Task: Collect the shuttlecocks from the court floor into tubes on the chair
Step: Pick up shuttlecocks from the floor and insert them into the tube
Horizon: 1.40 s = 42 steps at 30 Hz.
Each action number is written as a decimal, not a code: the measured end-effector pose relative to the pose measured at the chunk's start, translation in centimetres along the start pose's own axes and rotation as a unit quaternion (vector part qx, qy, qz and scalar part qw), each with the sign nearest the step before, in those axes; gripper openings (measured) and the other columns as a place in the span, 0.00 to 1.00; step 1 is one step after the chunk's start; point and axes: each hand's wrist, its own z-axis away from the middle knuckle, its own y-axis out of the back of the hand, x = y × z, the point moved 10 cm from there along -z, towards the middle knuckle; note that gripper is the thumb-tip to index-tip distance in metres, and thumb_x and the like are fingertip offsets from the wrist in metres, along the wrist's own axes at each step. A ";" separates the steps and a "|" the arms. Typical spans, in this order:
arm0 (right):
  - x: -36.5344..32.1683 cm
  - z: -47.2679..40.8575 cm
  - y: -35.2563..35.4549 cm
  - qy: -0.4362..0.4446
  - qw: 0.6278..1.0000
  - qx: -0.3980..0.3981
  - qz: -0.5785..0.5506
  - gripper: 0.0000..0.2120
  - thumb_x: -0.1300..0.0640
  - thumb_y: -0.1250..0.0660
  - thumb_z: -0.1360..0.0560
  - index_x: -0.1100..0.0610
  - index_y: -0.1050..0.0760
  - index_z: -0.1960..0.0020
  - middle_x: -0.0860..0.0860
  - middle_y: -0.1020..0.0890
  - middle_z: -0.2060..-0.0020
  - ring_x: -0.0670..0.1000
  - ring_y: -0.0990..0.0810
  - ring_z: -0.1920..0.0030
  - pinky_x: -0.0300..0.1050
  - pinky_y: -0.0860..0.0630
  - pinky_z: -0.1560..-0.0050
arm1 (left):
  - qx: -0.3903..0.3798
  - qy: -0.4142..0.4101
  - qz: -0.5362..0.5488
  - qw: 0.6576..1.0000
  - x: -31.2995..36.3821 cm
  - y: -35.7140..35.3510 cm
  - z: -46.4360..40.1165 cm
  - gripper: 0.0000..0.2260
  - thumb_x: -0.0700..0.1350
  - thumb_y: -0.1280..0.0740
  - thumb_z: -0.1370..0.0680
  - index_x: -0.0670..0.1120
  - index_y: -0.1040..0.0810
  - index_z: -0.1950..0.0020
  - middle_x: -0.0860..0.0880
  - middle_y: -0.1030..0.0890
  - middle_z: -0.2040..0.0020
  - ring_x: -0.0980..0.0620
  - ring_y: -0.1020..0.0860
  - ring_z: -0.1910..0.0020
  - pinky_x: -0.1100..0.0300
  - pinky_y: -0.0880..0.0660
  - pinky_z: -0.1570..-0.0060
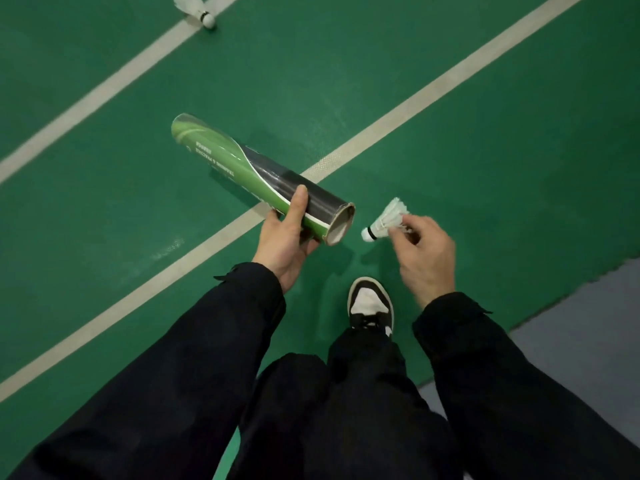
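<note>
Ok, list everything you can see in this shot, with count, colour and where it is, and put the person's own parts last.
Shuttlecock tube: one, green and black with white lettering, held level above the floor, open end facing the right hand.
Held shuttlecock: one, white feathers, white cork with a black band, just outside the tube's open end, cork toward it.
Floor shuttlecock: one, white, lying at the top edge beside a court line.
Court floor: green, with pale lines crossing diagonally.
Grey floor: one strip, lower right, beyond the green mat.
Shoe: one, black and white, between the arms.
Left hand: grips the tube near its open end.
Right hand: pinches the held shuttlecock's feathers.
Sleeves and trousers: dark.
</note>
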 end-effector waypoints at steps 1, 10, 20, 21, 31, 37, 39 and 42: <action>-2.6 1.6 2.4 0.004 0.998 0.019 -0.054 0.07 0.59 0.30 0.21 0.56 0.19 0.43 0.49 0.19 0.53 0.44 0.21 0.56 0.36 0.23 0.52 | 0.011 0.000 0.004 1.000 0.9 -0.3 2.1 0.23 0.52 0.33 0.18 0.41 0.30 0.27 0.46 0.12 0.48 0.50 0.13 0.49 0.52 0.16 0.47; -24.0 15.7 16.8 0.027 0.985 -0.058 -0.162 0.05 0.61 0.29 0.22 0.52 0.17 0.49 0.48 0.17 0.55 0.41 0.21 0.61 0.39 0.23 0.59 | 0.020 -0.008 0.055 0.998 12.2 -7.7 26.1 0.25 0.54 0.33 0.18 0.35 0.24 0.32 0.42 0.13 0.47 0.48 0.14 0.51 0.52 0.16 0.50; -43.5 20.5 21.7 0.027 0.931 -0.337 -0.136 0.09 0.63 0.37 0.22 0.61 0.22 0.44 0.55 0.15 0.60 0.52 0.16 0.63 0.53 0.15 0.59 | 0.029 -0.090 0.033 0.995 26.4 -13.6 42.3 0.30 0.59 0.29 0.22 0.39 0.28 0.30 0.47 0.17 0.58 0.51 0.20 0.71 0.60 0.26 0.76; -45.1 20.6 21.6 0.011 0.916 -0.357 -0.185 0.11 0.66 0.37 0.21 0.60 0.22 0.41 0.54 0.15 0.59 0.51 0.16 0.62 0.50 0.15 0.60 | 0.028 -0.092 0.031 0.995 27.1 -13.5 42.9 0.29 0.60 0.29 0.22 0.41 0.28 0.31 0.47 0.16 0.57 0.51 0.19 0.71 0.60 0.24 0.75; -54.0 18.4 17.1 0.048 0.934 -0.324 -0.141 0.07 0.59 0.34 0.19 0.51 0.18 0.46 0.57 0.14 0.58 0.54 0.17 0.64 0.53 0.18 0.64 | 0.067 -0.097 0.133 0.984 35.0 -8.1 41.9 0.29 0.58 0.29 0.23 0.39 0.28 0.31 0.49 0.15 0.63 0.52 0.17 0.71 0.59 0.22 0.74; -59.1 14.2 9.4 -0.009 0.902 -0.409 -0.139 0.11 0.62 0.33 0.20 0.58 0.22 0.38 0.56 0.16 0.56 0.50 0.17 0.61 0.47 0.19 0.64 | 0.084 -0.072 0.140 0.984 40.4 -3.3 35.7 0.26 0.57 0.31 0.20 0.39 0.26 0.32 0.48 0.15 0.63 0.52 0.20 0.73 0.61 0.27 0.77; -60.7 11.9 6.6 -0.008 0.902 -0.410 -0.137 0.11 0.63 0.32 0.21 0.55 0.21 0.40 0.53 0.16 0.55 0.49 0.17 0.59 0.50 0.18 0.59 | 0.093 -0.076 0.162 0.979 43.1 -1.1 32.9 0.26 0.55 0.31 0.20 0.38 0.26 0.30 0.43 0.13 0.54 0.46 0.15 0.63 0.57 0.22 0.71; -62.3 9.1 3.4 0.001 0.908 -0.397 -0.136 0.11 0.63 0.31 0.21 0.49 0.20 0.43 0.49 0.15 0.53 0.49 0.16 0.55 0.49 0.18 0.53 | 0.094 -0.073 0.169 0.978 46.1 1.3 29.2 0.26 0.54 0.31 0.19 0.37 0.27 0.29 0.40 0.14 0.46 0.44 0.15 0.54 0.54 0.17 0.64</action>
